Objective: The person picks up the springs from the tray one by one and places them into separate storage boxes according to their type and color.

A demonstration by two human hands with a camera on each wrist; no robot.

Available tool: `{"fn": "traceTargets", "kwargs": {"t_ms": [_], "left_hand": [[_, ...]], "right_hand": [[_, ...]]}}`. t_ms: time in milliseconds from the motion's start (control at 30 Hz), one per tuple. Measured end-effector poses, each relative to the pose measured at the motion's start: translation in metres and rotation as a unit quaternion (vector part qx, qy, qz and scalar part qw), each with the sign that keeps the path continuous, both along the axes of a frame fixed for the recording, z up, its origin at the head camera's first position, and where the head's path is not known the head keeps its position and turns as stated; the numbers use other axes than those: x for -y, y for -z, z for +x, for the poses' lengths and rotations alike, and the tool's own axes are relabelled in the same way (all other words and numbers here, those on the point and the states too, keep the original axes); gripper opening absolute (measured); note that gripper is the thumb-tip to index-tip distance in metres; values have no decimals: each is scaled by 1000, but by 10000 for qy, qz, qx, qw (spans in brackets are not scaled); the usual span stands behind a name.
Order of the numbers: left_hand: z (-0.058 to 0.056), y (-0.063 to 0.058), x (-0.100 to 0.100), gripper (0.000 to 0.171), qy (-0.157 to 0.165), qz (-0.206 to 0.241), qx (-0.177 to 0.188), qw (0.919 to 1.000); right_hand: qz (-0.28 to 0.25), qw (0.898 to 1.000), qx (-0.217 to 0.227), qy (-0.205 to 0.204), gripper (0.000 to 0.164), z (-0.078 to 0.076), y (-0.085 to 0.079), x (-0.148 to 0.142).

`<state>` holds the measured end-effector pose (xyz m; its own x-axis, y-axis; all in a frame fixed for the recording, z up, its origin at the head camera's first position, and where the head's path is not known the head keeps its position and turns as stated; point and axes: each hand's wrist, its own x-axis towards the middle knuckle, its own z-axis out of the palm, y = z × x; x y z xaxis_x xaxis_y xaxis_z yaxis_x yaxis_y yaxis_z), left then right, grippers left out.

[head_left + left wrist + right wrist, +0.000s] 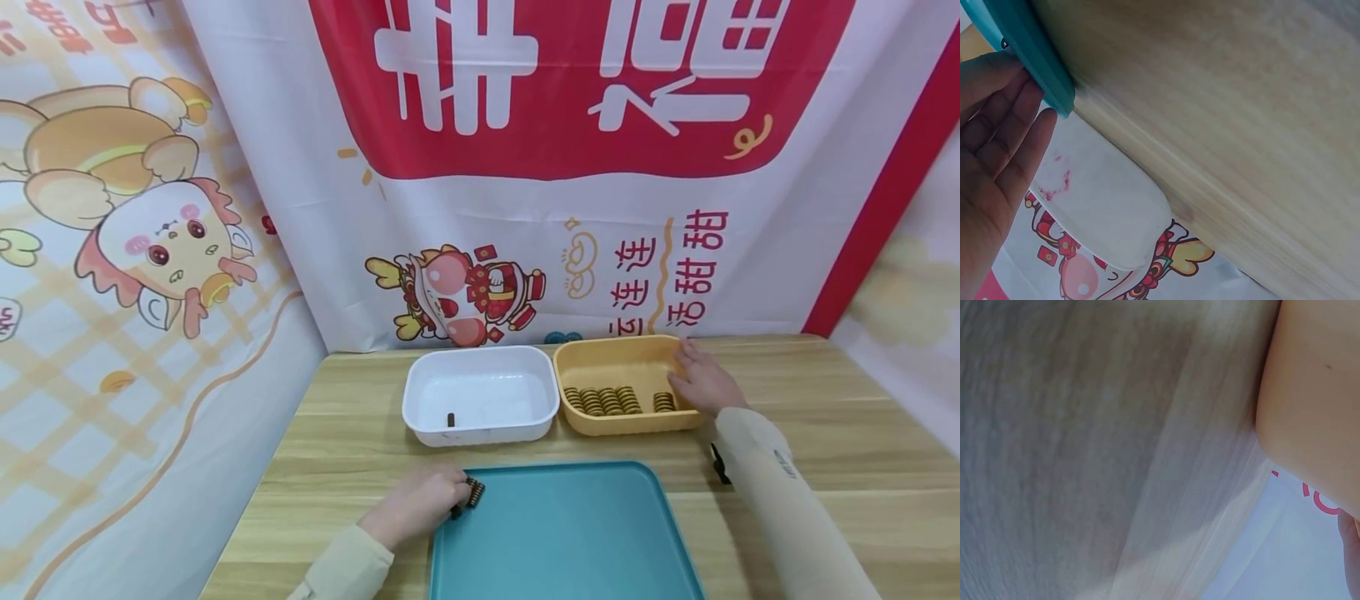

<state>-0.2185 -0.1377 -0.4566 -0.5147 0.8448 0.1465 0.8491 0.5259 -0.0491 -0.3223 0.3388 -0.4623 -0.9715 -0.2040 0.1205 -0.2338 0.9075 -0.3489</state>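
One smooth teal tray (562,533) lies nearest on the wood-grain table (810,471); at its far left corner the left hand (416,504) reaches to small, ridged dark brown pieces (476,492), though its fingertips are hidden, so whether it pinches any cannot be told. Beyond stand two rounded bins: a glossy white bin (480,435) with one brown piece (451,419) inside, and a yellow bin (622,426) with five ridged rows (611,402), its right rim gripped by the right hand (705,379). Behind, a cloth (480,212) reads "幸福", smaller "连连" and "甜甜".
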Motion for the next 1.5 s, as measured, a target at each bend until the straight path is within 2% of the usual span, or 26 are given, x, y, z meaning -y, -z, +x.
{"fn": "traceTargets", "kwargs": {"t_ms": [100,367,600,800,1000,1300,1500], "left_hand": [[0,1,0,15,-54,-29,46,10000],[-1,0,-1,16,-112,-184,506,9985],[-1,-4,-2,13,-40,-240,640,9977],[-1,-6,-2,12,267,-409,364,9981],[0,-2,-1,11,302,-423,67,9986],[0,-2,-1,12,317,-309,164,9989],[2,-2,-3,12,390,-379,54,9985]], "right_hand": [[-5,10000,9,-9,61,0,-1,0],[44,10000,-14,-14,60,0,0,1],[22,10000,-83,-33,60,-1,0,1],[25,10000,-91,-27,60,-1,0,1],[12,9999,-107,-43,59,-2,0,1],[53,9999,-141,-70,59,-2,-1,1],[93,9998,-156,-48,59,-1,1,1]]}}
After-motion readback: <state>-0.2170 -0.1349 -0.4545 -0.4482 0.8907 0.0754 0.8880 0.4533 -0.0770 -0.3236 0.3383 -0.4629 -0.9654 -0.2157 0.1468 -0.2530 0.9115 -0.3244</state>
